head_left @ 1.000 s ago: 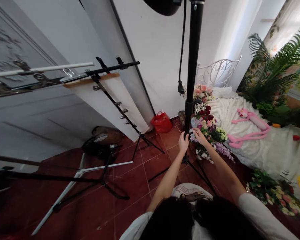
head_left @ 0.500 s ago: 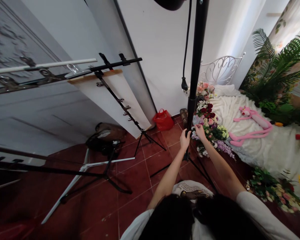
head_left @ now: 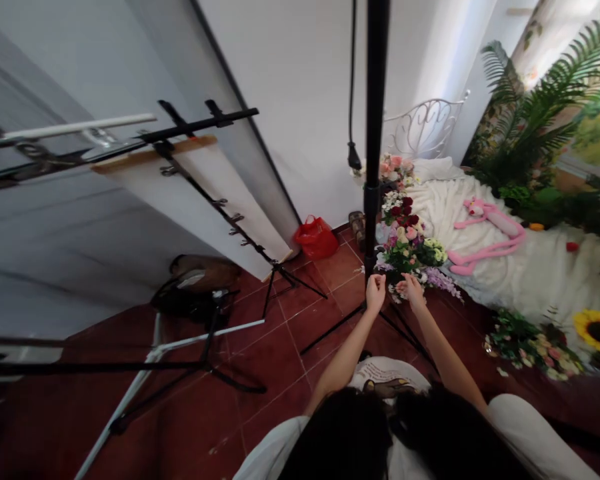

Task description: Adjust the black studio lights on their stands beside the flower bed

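Observation:
A black light stand (head_left: 373,133) rises upright in front of me on spread tripod legs. My left hand (head_left: 375,293) is right by its lower pole, fingers curled in; whether anything is in them is hidden. A short way to the right, my right hand (head_left: 412,291) is off the pole, its fingers loosely bent and apart, with nothing visible in them. A black cable with a plug (head_left: 353,157) hangs left of the pole. Just beyond my hands lie artificial flowers (head_left: 405,230), in pink, dark red, white and purple.
Left stands a backdrop frame (head_left: 205,177) with metal clips and a hanging white sheet. White and black stand legs (head_left: 145,373) spread over the red tiles. A red bag (head_left: 316,238) sits by the wall. Right is a white-draped bed (head_left: 525,280) with a pink plush toy (head_left: 500,220).
Both hands have come down, toward me, and the right hand has moved farther from the pole. The view has shifted, and the lamp head at the top has left it.

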The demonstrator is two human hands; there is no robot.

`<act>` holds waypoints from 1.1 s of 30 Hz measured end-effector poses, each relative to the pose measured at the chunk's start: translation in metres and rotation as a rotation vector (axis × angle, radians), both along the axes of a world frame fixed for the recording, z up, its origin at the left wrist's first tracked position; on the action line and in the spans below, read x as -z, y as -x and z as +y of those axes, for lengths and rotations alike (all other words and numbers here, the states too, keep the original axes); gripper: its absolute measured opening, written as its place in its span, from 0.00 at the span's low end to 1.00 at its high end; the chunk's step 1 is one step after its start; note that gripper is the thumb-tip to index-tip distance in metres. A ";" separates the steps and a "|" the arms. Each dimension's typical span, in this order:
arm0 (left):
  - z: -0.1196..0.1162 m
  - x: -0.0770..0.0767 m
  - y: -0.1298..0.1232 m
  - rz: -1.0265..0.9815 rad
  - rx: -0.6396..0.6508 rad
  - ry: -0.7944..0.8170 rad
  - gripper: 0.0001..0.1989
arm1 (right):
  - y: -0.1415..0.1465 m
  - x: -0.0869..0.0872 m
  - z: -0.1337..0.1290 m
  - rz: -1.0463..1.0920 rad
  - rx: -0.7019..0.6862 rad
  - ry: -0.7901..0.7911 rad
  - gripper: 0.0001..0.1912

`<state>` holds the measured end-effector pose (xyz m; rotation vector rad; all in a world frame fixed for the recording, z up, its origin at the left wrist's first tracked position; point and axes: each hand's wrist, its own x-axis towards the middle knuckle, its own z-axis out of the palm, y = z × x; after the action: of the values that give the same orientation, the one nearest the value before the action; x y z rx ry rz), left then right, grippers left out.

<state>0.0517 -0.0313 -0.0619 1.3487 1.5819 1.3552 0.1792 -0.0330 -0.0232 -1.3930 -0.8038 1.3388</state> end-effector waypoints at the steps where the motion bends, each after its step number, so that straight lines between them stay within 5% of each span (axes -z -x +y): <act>1: 0.000 -0.002 -0.008 0.004 0.041 0.000 0.18 | -0.007 0.001 -0.007 0.005 0.036 -0.002 0.18; 9: -0.019 -0.009 -0.115 -0.035 0.551 0.004 0.18 | -0.086 0.017 -0.089 0.108 0.486 0.020 0.13; 18: -0.125 -0.019 -0.236 -0.042 1.155 -0.042 0.19 | -0.135 0.037 -0.251 0.140 1.092 0.073 0.13; 25: -0.198 -0.023 -0.269 -0.120 1.498 -0.074 0.19 | -0.124 0.028 -0.324 0.219 1.415 0.009 0.10; 33: -0.216 -0.018 -0.291 -0.066 1.664 -0.051 0.21 | -0.125 0.016 -0.344 0.228 1.480 -0.026 0.08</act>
<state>0.3425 -0.2476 -0.0437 1.8125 0.0098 0.3161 0.3044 -0.3771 -0.0390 -1.2584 0.4094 0.2691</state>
